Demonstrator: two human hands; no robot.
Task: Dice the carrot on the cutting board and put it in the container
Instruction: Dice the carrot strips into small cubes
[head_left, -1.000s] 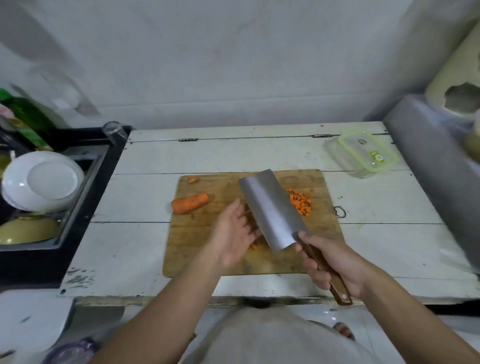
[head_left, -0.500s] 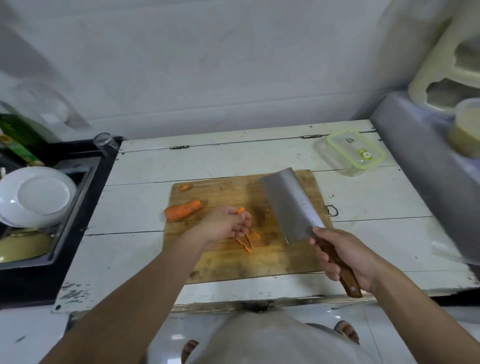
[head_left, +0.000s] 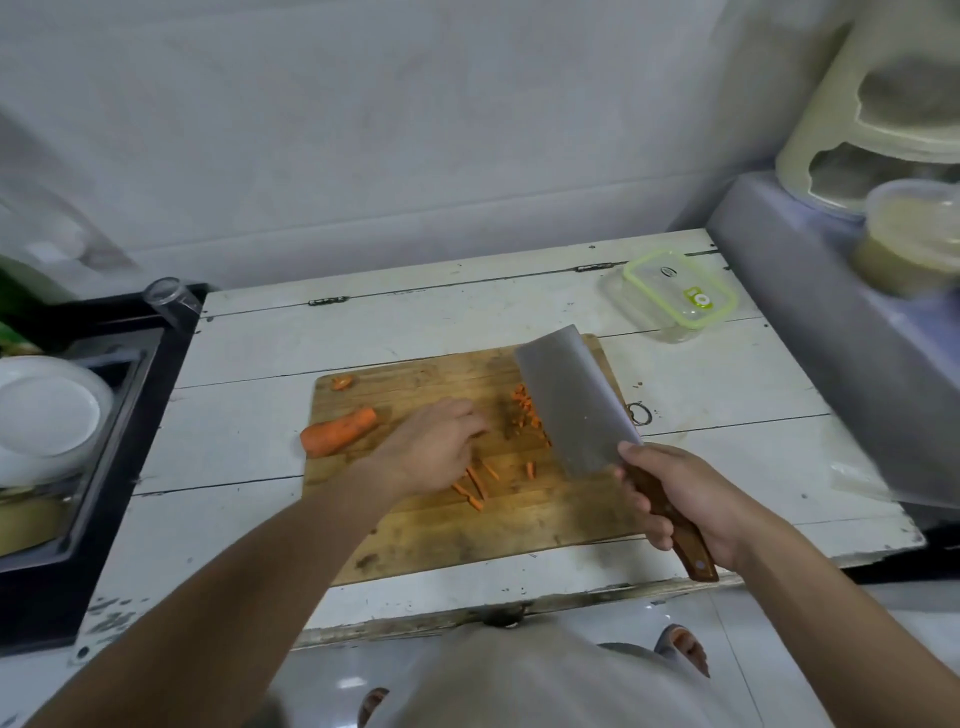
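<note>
— Changes since half a second ago?
— Shifted right along the cutting board (head_left: 415, 525): left hand (head_left: 434, 449), now reaching toward the diced carrot (head_left: 525, 411). Swung slightly away from the sticks: cleaver (head_left: 574, 402), blade flat still turned up and leaning left.

— Head view, hands?
— Left hand palm down, fingers extended and loosely bent over the board, tips blurred; holding nothing visible. Right hand (head_left: 680, 501) wrapped around the cleaver's wooden handle, raised over the board's right edge.

— Task items?
— Uncut carrot piece (head_left: 338, 431) lying at the board's left edge, tip overhanging the tabletop (head_left: 249, 415). Small carrot end (head_left: 343, 383) near the far left corner. Thin carrot sticks (head_left: 475, 486) scattered mid-board, just beside the left hand. Diced pile partly hidden behind the blade. Container (head_left: 678, 296), clear with green rim, at the far right of the tabletop, well apart from the board; contents not discernible.

— Surroundings?
— White plate (head_left: 49, 415) in the dark sink at left; glass (head_left: 171, 301) on its corner.
</note>
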